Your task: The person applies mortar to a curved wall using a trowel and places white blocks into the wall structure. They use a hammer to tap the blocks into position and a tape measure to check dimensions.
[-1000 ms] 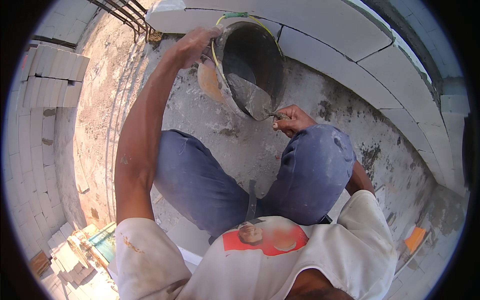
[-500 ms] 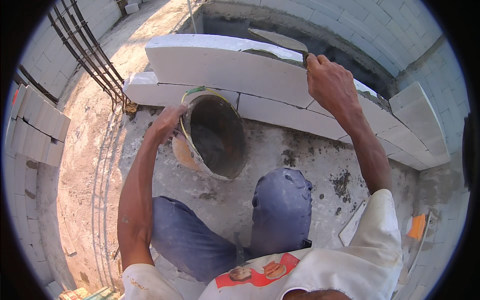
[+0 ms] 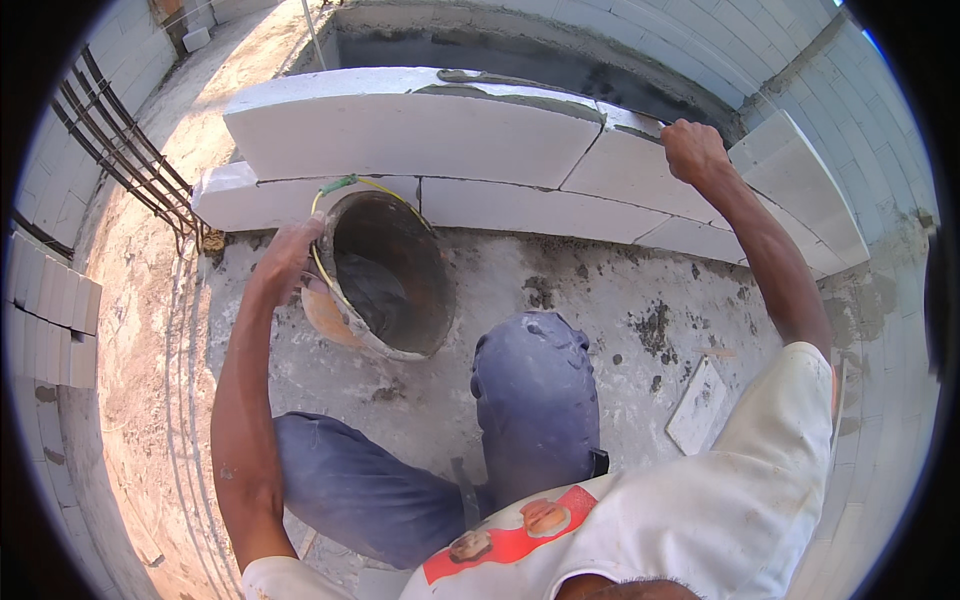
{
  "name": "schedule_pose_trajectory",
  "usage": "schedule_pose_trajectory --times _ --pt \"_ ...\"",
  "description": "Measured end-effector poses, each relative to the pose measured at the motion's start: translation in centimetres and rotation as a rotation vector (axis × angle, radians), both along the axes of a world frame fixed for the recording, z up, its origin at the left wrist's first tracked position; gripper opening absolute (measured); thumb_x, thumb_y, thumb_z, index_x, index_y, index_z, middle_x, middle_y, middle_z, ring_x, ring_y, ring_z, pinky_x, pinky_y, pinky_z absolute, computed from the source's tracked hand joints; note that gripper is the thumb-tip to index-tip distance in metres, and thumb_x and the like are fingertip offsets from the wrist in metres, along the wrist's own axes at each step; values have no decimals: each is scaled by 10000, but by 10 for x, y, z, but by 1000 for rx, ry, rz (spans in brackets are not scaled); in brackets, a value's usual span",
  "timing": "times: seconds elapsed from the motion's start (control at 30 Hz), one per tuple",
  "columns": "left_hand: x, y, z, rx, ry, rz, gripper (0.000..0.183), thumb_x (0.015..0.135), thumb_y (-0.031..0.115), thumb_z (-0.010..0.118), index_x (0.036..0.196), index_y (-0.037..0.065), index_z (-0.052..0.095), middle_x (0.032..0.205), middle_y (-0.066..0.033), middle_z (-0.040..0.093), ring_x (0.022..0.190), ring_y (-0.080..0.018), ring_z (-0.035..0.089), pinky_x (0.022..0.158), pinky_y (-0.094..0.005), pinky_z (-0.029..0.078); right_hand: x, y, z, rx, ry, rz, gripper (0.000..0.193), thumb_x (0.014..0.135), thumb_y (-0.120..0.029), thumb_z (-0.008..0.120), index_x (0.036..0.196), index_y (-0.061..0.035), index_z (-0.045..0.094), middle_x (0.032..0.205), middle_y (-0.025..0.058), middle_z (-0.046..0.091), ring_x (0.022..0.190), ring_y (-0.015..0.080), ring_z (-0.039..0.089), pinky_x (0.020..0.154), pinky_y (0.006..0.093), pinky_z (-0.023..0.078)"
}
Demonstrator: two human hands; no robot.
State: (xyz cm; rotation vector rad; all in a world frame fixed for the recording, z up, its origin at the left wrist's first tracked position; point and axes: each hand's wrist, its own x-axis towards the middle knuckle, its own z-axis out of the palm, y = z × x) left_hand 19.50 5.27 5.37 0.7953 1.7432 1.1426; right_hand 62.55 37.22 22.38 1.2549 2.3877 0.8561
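My left hand (image 3: pixel 288 262) grips the rim of a round bucket (image 3: pixel 330 318) at its left side, by the thin yellow-green handle (image 3: pixel 341 183). The bucket leans with its mouth toward me, and wet grey mortar (image 3: pixel 378 292) lies inside. My right hand (image 3: pixel 694 152) is closed round the handle of a trowel at the top of the low white block wall (image 3: pixel 400 135). Little of the trowel shows; its blade looks nearly edge-on along the wall top. Grey mortar (image 3: pixel 520 99) is spread in a streak on the top of the upper block.
Upright steel bars (image 3: pixel 125 150) stand at the left. Stacked white blocks (image 3: pixel 50 305) lie at the far left. A white slab (image 3: pixel 805 185) leans at the wall's right end. Behind the wall is a sunken dark pit (image 3: pixel 480 55). A flat white piece (image 3: pixel 697 405) rests on the mortar-spattered floor.
My right hand has moved right and slightly down along the wall top with the trowel, whose broad blade showed before. A longer mortar streak shows on the block. My left hand stays on the bucket.
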Motion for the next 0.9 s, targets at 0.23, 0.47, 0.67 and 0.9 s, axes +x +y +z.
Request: schedule_pose_trajectory --times 0.23,0.47,0.67,0.9 --pt "-21 -11 -10 -107 54 -12 642 1022 585 505 1133 -28 663 927 -96 628 789 -202 656 586 -369 588 9 -55 -42 -156 638 101 250 948 -144 599 1108 20 697 929 245 731 857 403 733 774 475 570" --pt "-13 11 -22 -54 200 -174 652 1042 598 472 1053 -34 635 957 -90 605 856 -218 661 728 -425 623 -90 -182 -206 -770 498 370 281 938 -149 613 1144 34 670 1058 252 715 964 402 730 826 509 579" --pt "-5 6 -19 -25 445 -219 565 1075 469 460 1238 -35 657 1034 -107 687 888 -218 680 686 -370 597 -130 -206 -293 -707 260 588 265 893 -58 608 1111 84 659 1053 278 701 912 395 746 758 463 615" --pt "-9 3 -16 -24 384 -185 593 1070 488 428 1118 -53 666 947 -105 647 873 -218 621 720 -417 573 -124 -200 -254 -1270 279 712 138 867 -73 669 946 36 702 733 145 688 677 313 696 584 484 501"
